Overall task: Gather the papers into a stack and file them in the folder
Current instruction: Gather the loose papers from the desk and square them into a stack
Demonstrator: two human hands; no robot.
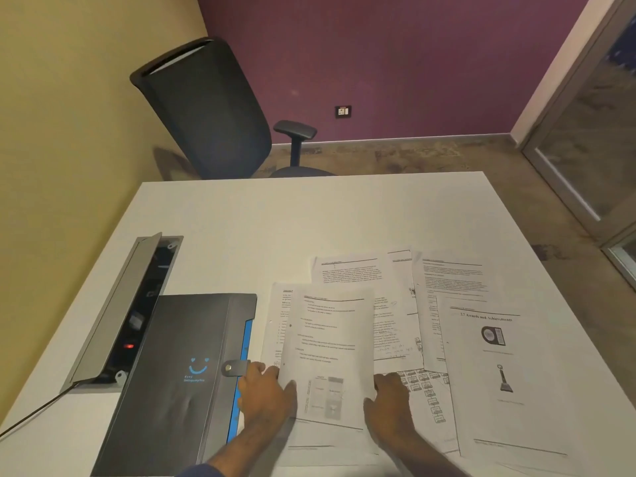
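Observation:
Several printed papers lie spread and overlapping on the white table (309,218). One sheet of text (330,339) is held up slightly above the others. My left hand (266,394) grips its left edge, thumb on top. My right hand (389,401) grips its right edge near the bottom. Under it lies another sheet (275,325); further sheets lie behind (347,270) and to the right (454,280). An awards page (488,373) and a flow-chart page (430,394) lie at the right. The black folder (179,373) with blue edging lies closed on the left, its snap strap fastened.
An open cable box (137,304) is set into the table left of the folder, and a black cable (31,418) runs off to the left. A dark office chair (206,108) stands behind the table. A glass door (592,139) is at the right.

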